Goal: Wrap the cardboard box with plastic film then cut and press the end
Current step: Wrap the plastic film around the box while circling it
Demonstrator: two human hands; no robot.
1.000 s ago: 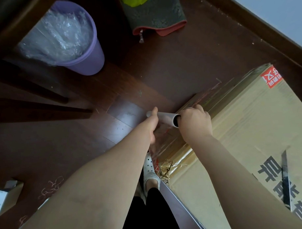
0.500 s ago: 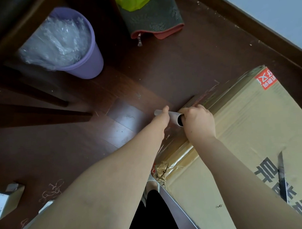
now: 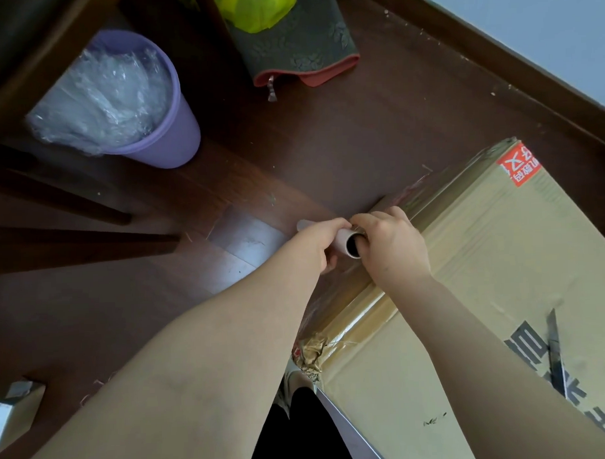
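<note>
Left hand (image 3: 320, 244) and right hand (image 3: 392, 250) grip the smooth tubular film roll (image 3: 342, 243), fingers curled, at the matte cardboard box (image 3: 501, 274) edge. Glossy plastic film (image 3: 345, 306) below them is barely traceable.

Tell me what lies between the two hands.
The film roll tube, seen in the head view: the left hand and right hand each grip it beside the cardboard box.

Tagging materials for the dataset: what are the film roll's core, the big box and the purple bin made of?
Pale hollow roll core: probably matte cardboard; thick wall, dark bore. Large tan box: cardboard, matte, printed; glossy clear film along its edge. Purple round bin: seemingly smooth plastic, lined with crinkled clear film.
</note>
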